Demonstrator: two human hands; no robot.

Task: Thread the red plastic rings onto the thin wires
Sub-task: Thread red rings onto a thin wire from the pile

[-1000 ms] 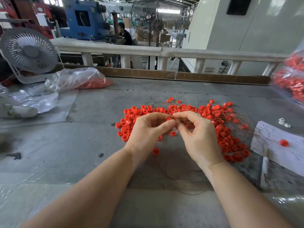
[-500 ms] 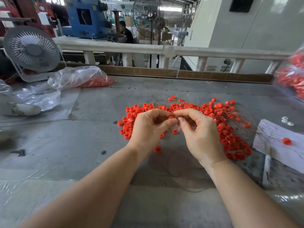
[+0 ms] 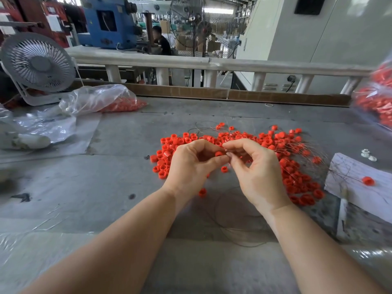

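Left hand [image 3: 191, 166] pinching red ring [image 3: 218, 154] above pile of rings [image 3: 284, 158] on table [image 3: 118, 187]. Right hand [image 3: 257, 172] seeming pinching thin wire [image 3: 239, 230], tip unclear. Advising: keeping ring hole facing wire end, steadying both hands.

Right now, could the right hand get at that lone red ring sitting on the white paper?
Probably yes. The lone red ring lies uncovered on the white paper, on the right hand's own side; only thin wires cross nearby.
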